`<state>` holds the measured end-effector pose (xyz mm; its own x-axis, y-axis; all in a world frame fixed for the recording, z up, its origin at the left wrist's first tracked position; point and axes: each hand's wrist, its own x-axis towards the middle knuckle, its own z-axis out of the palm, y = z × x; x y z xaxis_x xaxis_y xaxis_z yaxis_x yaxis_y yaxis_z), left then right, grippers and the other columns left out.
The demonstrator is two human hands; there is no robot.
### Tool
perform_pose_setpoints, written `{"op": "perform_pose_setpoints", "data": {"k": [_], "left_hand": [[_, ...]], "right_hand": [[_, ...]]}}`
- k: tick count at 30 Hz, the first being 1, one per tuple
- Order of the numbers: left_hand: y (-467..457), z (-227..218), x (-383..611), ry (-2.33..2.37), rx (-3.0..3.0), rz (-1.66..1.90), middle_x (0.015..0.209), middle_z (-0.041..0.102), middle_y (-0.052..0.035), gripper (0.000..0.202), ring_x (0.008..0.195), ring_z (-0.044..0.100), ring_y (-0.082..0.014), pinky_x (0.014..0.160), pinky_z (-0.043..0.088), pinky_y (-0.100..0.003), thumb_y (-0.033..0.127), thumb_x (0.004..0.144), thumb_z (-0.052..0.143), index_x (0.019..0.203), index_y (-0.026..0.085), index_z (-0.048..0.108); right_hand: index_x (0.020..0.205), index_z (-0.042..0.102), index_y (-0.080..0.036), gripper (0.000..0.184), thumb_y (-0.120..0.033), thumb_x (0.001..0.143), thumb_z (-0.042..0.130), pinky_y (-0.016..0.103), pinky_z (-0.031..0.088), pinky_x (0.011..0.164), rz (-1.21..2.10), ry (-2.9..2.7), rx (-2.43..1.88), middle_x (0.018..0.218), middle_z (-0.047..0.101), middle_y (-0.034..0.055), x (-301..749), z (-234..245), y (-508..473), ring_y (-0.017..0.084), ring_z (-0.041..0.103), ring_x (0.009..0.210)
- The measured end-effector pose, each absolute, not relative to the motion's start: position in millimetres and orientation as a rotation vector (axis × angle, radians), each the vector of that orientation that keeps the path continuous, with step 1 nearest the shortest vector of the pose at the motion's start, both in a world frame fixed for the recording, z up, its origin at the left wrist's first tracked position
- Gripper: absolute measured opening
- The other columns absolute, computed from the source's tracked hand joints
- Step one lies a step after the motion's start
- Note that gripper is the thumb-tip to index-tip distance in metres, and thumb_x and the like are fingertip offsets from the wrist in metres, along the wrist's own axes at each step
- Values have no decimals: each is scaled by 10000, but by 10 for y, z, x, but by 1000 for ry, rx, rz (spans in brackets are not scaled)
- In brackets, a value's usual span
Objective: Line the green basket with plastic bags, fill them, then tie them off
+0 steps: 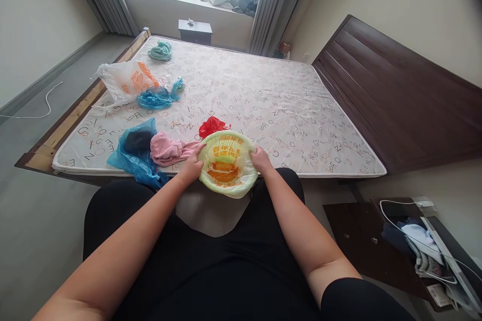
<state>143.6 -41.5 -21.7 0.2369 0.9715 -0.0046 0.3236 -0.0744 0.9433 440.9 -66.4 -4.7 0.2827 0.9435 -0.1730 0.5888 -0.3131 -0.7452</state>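
Observation:
Between my hands is a pale yellow-green basket [228,190], lined with a thin plastic bag [244,168] that carries orange print. An orange patch shows at the bottom inside. My left hand [193,164] grips the basket's left rim, and my right hand [260,159] holds the rim on the right. Just behind the basket lies a crumpled red plastic bag [212,126]. A pink cloth [167,150] stretches out beside my left hand. Left of it sits a blue plastic bag [126,158] with something dark in or on it.
The letter-print mattress [286,105] lies before me, with a dark headboard [395,95] on the right. Farther left are a white-and-orange plastic bag [130,80], another blue bag [156,99] and a teal cloth [160,50]. A cluttered dark nightstand [361,241] stands at lower right.

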Motion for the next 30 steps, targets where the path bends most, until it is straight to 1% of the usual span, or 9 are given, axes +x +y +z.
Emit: {"op": "perform_pose_setpoints", "data": {"k": [5,10,15,18,21,23,25,27,30], "left_hand": [[-444,-260,1427,1285,1641,896,1562,573,-102,821,1447,537,-291,1259,409,-485,100,723,517,1539,180,551],[-368,-174,1278,1394,1819,928,1452,655,-122,621,1404,579,-302,1257,404,-515,89,772,528,1363,182,696],[-504,188,1387,1414,2211,1021,1401,681,-120,371,1368,597,-288,1226,430,-489,145,931,516,1208,217,753],[-794,351,1727,1198,2348,735,1242,754,-94,340,1178,700,-244,1105,522,-401,209,1014,470,1217,226,742],[-1074,283,2108,1036,2320,178,1204,767,-115,391,1087,738,-291,975,576,-413,452,1066,465,1239,230,736],[-1178,117,2281,945,2227,-59,1253,747,-164,466,1137,730,-336,1000,560,-452,455,1084,398,1327,191,696],[-1211,-82,2360,893,2178,-136,1441,658,-199,460,1260,676,-388,1061,527,-489,382,1032,520,1420,170,646],[-1205,-256,2369,861,2107,-166,1551,565,-224,526,1390,579,-429,1153,452,-530,361,977,606,1458,147,616],[-1195,-412,2338,840,2014,-159,1547,567,-235,587,1424,551,-423,1190,414,-521,473,973,602,1458,142,613]], "right_hand": [[1478,546,-149,517,-338,998,505,440,465,1159,418,-1578,-2023,1520,590,169,4368,129,-750,299,584,1369],[1567,415,-146,701,-319,921,626,399,527,1062,774,-1517,-2155,1401,676,170,4253,213,-866,302,667,1246],[1672,211,-129,824,-228,928,551,390,526,1021,906,-1505,-2274,1397,676,201,4131,333,-1019,317,686,1223],[1695,110,-119,864,-233,948,528,403,524,997,936,-1604,-2338,1372,686,214,4056,410,-1093,337,694,1208],[1658,212,-102,760,-286,989,523,405,527,966,872,-1732,-2393,1299,708,220,4017,475,-1120,343,706,1164],[1641,266,-109,731,-375,1020,546,413,524,967,708,-1834,-2437,1355,662,242,4004,507,-1100,353,688,1191],[1677,221,-163,833,-442,1004,624,417,525,965,510,-1944,-2464,1510,534,264,3987,516,-1042,359,665,1227],[1712,140,-248,925,-398,980,684,402,529,944,416,-2044,-2459,1578,462,253,3963,491,-955,338,679,1200],[1714,145,-271,863,-258,999,628,382,528,909,477,-2145,-2426,1373,650,200,3917,407,-826,301,719,1098]]}}
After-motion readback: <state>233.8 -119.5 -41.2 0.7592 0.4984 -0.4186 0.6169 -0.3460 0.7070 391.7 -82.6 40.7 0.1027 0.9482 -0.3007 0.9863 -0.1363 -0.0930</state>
